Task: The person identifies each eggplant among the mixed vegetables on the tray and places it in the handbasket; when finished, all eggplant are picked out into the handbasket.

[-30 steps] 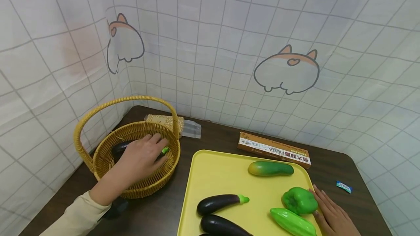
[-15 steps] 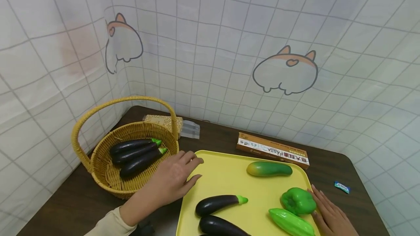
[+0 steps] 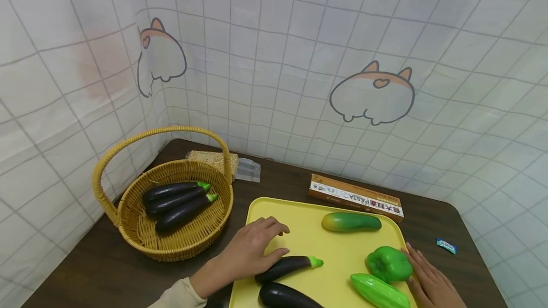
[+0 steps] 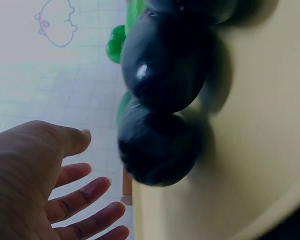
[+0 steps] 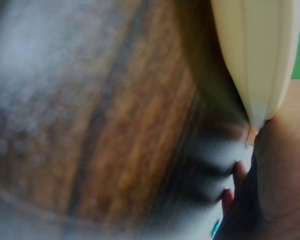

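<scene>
My left hand (image 3: 250, 251) hovers over the left side of the yellow tray (image 3: 295, 232), fingers spread and loosely bent. Nearest to it is a dark eggplant (image 3: 288, 267) with a light green stem; the left wrist view shows a gap between the fingers (image 4: 85, 197) and the eggplant's rounded end (image 4: 157, 145). A second eggplant (image 3: 288, 297) lies nearer the front, partly cut off. Along the tray's right edge rests my right hand (image 3: 434, 282), fingers extended beside a green bell pepper (image 3: 388, 264). The wicker basket (image 3: 181, 253) at left contains three eggplants (image 3: 181, 214).
A long light green pepper (image 3: 378, 290) and a green, yellow-ended gourd-like vegetable (image 3: 351, 221) lie on the tray. Behind it sits a pasta box (image 3: 355, 197). A bag of grains (image 3: 214, 158) lies behind the basket's tall handle (image 3: 100, 175). A small blue packet (image 3: 446, 245) lies at right.
My left hand has let go of an eggplant in the basket and moved right, over the tray's eggplants. The right hand has stayed at the tray's edge.
</scene>
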{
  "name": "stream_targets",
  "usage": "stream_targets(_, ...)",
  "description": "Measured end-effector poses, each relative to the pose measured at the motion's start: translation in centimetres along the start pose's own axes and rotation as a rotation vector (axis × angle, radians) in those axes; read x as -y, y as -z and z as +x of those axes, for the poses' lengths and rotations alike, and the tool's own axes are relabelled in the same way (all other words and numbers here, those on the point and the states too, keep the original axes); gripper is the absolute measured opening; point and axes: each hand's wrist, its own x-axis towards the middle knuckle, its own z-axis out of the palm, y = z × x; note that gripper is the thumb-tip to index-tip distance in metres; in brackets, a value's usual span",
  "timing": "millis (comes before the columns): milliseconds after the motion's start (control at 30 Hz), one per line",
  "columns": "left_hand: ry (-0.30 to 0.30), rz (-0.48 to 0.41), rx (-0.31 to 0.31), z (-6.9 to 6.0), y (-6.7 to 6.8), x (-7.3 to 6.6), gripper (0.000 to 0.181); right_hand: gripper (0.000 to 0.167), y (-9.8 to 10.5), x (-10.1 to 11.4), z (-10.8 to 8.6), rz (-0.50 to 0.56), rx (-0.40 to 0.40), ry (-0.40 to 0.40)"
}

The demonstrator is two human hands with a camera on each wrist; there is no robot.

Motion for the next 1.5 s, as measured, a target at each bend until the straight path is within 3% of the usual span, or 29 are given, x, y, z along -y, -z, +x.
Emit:
stream_targets(467, 0.036, -0.138, 0.127, 1.0, -3.2, 0.6, 0.054, 0.068, 0.0, 0.2, -0.1, 0.001, 0.010, -0.004)
stream_targets(667, 0.022, -0.169, 0.186, 0.9, -3.6, 0.7, 0.048, 0.067, -0.1, 0.3, -0.1, 0.003, 0.024, -0.022)
stream_targets(833, -0.050, -0.160, 0.189, 1.1, -3.5, 0.6, 0.033, 0.067, 0.0, 0.4, -0.1, -0.002, 0.030, -0.033)
stream_targets(1000, -0.211, -0.031, 0.159, 1.2, -3.0, 0.0, 0.031, 0.067, 0.0, 0.4, -0.1, -0.007, 0.026, -0.030)
stream_targets(1100, -0.256, 0.035, 0.179, 1.1, -2.9, -0.4, 0.036, 0.068, 0.0, 0.3, -0.1, -0.012, 0.022, -0.025)
stream_targets(1267, -0.220, 0.069, 0.238, 1.1, -2.9, -1.0, 0.042, 0.068, -0.1, 0.2, -0.1, -0.004, 0.019, -0.027)
stream_targets(1500, -0.161, 0.007, 0.301, 1.2, -2.8, -0.7, 0.034, 0.068, -0.1, 0.4, -0.1, 0.006, 0.019, -0.036)
